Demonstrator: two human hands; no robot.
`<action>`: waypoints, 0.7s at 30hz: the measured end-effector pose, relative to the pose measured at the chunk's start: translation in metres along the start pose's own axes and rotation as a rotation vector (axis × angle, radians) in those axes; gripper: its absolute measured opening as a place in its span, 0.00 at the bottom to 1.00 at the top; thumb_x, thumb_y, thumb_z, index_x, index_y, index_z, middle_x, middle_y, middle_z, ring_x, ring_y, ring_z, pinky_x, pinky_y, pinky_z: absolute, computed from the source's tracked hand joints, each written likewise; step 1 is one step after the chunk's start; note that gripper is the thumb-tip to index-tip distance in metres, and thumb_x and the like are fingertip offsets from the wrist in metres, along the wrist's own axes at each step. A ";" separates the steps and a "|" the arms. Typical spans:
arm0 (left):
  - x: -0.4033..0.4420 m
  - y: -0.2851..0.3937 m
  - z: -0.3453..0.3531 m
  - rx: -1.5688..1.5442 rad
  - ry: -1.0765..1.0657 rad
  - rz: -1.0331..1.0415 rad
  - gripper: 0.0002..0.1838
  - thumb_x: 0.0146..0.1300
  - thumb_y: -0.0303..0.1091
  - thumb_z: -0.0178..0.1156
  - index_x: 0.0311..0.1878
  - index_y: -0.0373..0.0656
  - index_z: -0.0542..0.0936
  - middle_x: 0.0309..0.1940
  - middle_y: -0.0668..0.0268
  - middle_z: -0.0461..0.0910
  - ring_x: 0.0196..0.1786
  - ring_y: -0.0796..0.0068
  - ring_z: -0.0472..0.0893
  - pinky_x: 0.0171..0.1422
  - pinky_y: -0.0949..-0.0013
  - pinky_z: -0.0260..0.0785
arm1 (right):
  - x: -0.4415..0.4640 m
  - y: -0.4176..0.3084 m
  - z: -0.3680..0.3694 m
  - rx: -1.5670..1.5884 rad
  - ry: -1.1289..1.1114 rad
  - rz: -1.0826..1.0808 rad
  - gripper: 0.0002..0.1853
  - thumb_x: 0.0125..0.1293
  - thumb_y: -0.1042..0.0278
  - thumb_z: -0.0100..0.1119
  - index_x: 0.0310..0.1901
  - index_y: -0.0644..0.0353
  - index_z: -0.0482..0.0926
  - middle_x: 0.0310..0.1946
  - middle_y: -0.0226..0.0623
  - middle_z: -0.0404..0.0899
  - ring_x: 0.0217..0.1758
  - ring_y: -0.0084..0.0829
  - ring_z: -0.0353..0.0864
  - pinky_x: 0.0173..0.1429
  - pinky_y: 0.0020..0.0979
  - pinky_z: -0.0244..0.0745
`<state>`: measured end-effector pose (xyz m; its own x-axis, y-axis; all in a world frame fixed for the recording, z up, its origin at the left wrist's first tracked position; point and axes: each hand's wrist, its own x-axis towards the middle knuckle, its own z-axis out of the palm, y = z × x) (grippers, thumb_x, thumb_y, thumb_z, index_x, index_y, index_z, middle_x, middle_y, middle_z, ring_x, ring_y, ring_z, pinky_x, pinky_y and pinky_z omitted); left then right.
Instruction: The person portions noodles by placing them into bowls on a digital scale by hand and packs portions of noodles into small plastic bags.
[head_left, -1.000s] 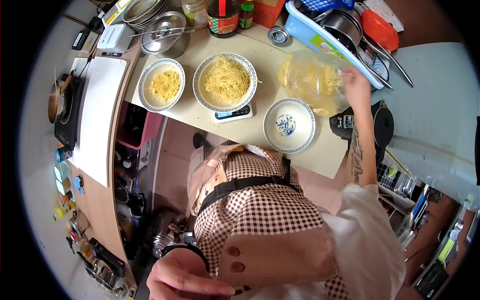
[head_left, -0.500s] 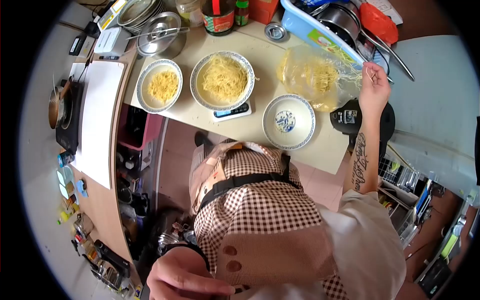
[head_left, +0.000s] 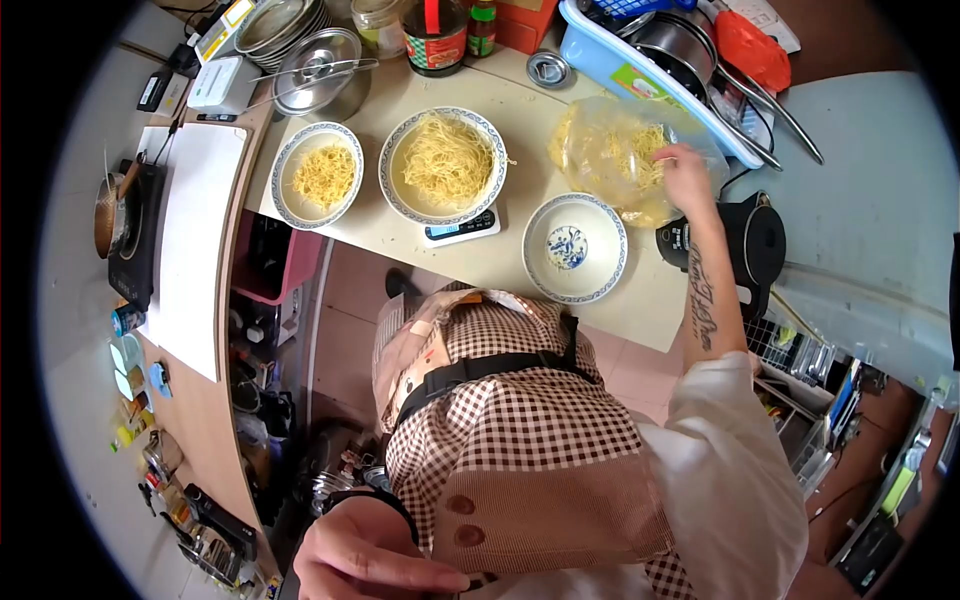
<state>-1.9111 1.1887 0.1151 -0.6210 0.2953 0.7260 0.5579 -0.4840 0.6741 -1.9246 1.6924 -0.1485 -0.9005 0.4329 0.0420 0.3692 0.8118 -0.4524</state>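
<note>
My right hand (head_left: 686, 178) is at the mouth of a clear plastic bag (head_left: 600, 165) of thin yellow noodles, its fingers closed on noodles. The palm side is hidden. Just left of it sits a bowl (head_left: 574, 248) with a blue floral pattern and no food in it. A bowl of noodles (head_left: 448, 165) stands on a digital scale (head_left: 462, 228). Farther left, another bowl holds shorter noodle pieces (head_left: 324, 176). My left hand (head_left: 375, 560) is low in front of the apron, fingers pressed together; what they hold, if anything, I cannot make out.
A lidded metal pot (head_left: 322, 75), jars and bottles line the table's back edge. A blue basket (head_left: 655, 95) with pans and a red bag is at the back right. A black kettle (head_left: 752, 240) stands by the table's right edge. A small metal lid (head_left: 549, 69) lies near the basket.
My right hand first drew noodle strands out to the right of the bag, then came back left to its mouth. My left hand has hardly moved.
</note>
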 end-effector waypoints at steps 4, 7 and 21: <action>0.001 0.002 -0.004 -0.086 -0.047 -0.044 0.21 0.62 0.35 0.72 0.54 0.43 0.75 0.41 0.69 0.81 0.34 0.77 0.83 0.35 0.69 0.82 | 0.005 -0.001 0.040 -0.234 -0.214 0.155 0.12 0.68 0.65 0.59 0.48 0.60 0.84 0.47 0.54 0.83 0.53 0.53 0.82 0.58 0.45 0.76; -0.001 0.002 -0.005 -0.133 -0.041 -0.037 0.21 0.62 0.35 0.72 0.54 0.44 0.75 0.35 0.67 0.82 0.33 0.76 0.83 0.36 0.68 0.82 | -0.001 -0.034 0.012 -0.315 -0.284 0.188 0.17 0.67 0.63 0.61 0.53 0.62 0.82 0.50 0.58 0.82 0.55 0.54 0.82 0.59 0.46 0.76; 0.010 -0.015 0.018 -0.098 0.063 0.048 0.20 0.62 0.35 0.71 0.53 0.44 0.74 0.39 0.68 0.82 0.33 0.76 0.83 0.37 0.68 0.81 | -0.013 -0.065 -0.063 -0.070 0.176 0.045 0.12 0.70 0.64 0.59 0.47 0.63 0.80 0.38 0.61 0.82 0.48 0.61 0.81 0.53 0.52 0.75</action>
<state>-1.9158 1.2139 0.1150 -0.6302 0.2189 0.7449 0.5332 -0.5753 0.6202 -1.9222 1.6581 -0.0636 -0.8308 0.5265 0.1804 0.4292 0.8125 -0.3946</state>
